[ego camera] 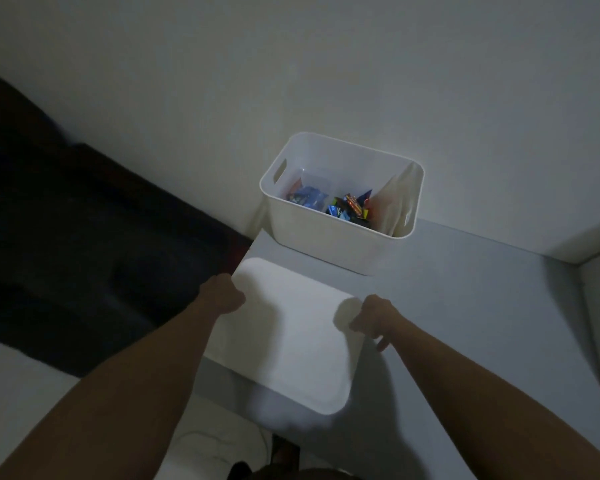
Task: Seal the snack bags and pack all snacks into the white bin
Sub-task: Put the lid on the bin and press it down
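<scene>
Between two hands, a white lid [291, 337] is held just short of the white bin [340, 237].

The left hand [224, 294] curls round the lid's left edge; the right hand [369, 320] pinches its right edge, one finger hanging loose. The lid is flat, smooth, round-cornered plastic. Beyond both grips, on the grey tabletop [465, 289], the matching rounded bin with cut-out handles holds glossy, crinkled snack packets [347, 206] and a pale bag [399, 199].

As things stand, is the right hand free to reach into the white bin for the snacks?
Probably not: the right hand and left hand both grip the white lid; the white bin itself stands open.
</scene>
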